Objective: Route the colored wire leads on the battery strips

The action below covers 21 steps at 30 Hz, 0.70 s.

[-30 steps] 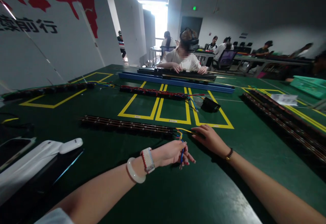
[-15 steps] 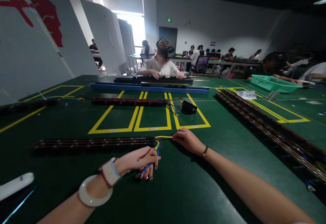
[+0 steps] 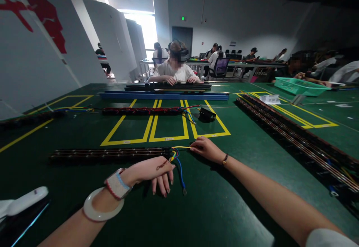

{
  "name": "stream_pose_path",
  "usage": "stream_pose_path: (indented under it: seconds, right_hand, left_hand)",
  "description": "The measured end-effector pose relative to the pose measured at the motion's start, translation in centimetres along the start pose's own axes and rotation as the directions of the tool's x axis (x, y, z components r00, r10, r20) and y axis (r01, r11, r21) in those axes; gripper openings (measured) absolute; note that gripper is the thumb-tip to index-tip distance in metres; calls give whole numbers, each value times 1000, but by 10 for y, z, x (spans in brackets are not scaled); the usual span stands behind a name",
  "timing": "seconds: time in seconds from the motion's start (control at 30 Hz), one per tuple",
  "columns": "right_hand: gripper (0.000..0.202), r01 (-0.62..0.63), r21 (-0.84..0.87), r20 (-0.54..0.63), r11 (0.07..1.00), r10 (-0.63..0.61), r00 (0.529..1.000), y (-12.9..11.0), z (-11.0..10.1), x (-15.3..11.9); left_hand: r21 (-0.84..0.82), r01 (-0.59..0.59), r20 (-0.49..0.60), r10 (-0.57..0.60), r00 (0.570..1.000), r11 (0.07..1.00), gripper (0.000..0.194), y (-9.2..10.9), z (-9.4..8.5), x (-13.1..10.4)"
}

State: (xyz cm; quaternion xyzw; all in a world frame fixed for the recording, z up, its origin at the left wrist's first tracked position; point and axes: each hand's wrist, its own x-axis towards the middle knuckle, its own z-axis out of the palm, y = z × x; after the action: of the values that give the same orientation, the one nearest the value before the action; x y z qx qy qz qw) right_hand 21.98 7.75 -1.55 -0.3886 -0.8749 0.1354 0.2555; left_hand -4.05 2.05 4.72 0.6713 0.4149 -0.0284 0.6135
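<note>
Blue wire has come free since the frame half a second ago: it then ran under the fingers of the left hand, its lug toward the lower left; it now hangs clear, just to the right of that hand, its ring lug pointing toward the near edge of the counter.

Right hand has its thumb and fingertips closed on the free end of a yellow wire, drawn nearly straight. Both wires leave the right end of a dark strip, which lies lengthwise across the counter just beyond the left hand, near side of the yellow tape markings. Left hand: fingers loosely bent and pointing down, thumb side against the wire cluster at the strip's end. Whether it pinches a wire there cannot be told, the contact being partly covered by the hand itself.

Beyond the tape's near line lie a second strip with red wires and, near its right end, a black block. Further back, a blue rail crosses the counter in front of a seated co-worker, both of whose hands rest on dark bars. Long copper-lined strips lie at the right.
</note>
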Motion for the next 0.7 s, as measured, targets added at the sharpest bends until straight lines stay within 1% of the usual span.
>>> stream_pose_path:
  seconds: [0.07,0.13,0.2,0.23,0.27,0.3,0.33,0.4,0.43,0.47,0.5,0.53,0.63,0.7]
  right_hand:
    - [29,-50,67,9,996,50,999,-2,-5,1]
    - [32,-97,155,-27,983,102,994,-11,-14,4]
    - [33,-91,257,-72,962,113,991,-31,-25,8]
    - [34,-57,307,-79,950,86,993,-45,-30,11]
    - [34,-1,356,-64,935,26,998,-61,-35,14]
    - [35,75,395,-40,916,-64,997,-78,-39,17]
    - [36,154,425,0,892,-170,985,-94,-41,21]
    - [35,263,460,80,848,-334,939,-121,-42,27]
    - [34,291,460,119,839,-383,916,-129,-40,29]
    - [33,297,451,154,842,-401,903,-134,-39,31]
    - [33,282,435,189,855,-393,900,-135,-37,32]
    - [34,248,420,216,873,-361,907,-132,-37,31]
    - [36,69,427,272,902,-201,941,-113,-41,25]
    - [31,-30,482,296,876,-131,946,-100,-45,17]
  left_hand:
    - [36,11,-15,-10,1000,999,55,-4,2,2]
    - [34,35,18,-35,999,999,50,-8,6,7]
    - [12,44,68,-45,997,999,46,-10,11,12]
    - [-7,44,83,-43,996,999,45,-10,14,14]
    - [-35,38,91,-35,995,999,44,-10,15,15]
    - [-75,26,106,-18,994,997,43,-10,17,15]
    - [-126,2,134,15,991,992,44,-11,17,14]
    - [-244,-85,208,138,968,966,45,-13,16,12]
    - [-289,-123,240,197,951,949,45,-15,15,12]
    - [-319,-148,265,237,935,936,46,-17,13,12]
    - [-323,-149,273,243,931,935,45,-20,12,13]
    - [-317,-132,273,224,936,939,45,-22,12,14]
    - [-276,-71,239,140,961,959,44,-25,12,22]
    - [-240,-49,209,101,973,970,42,-23,13,26]
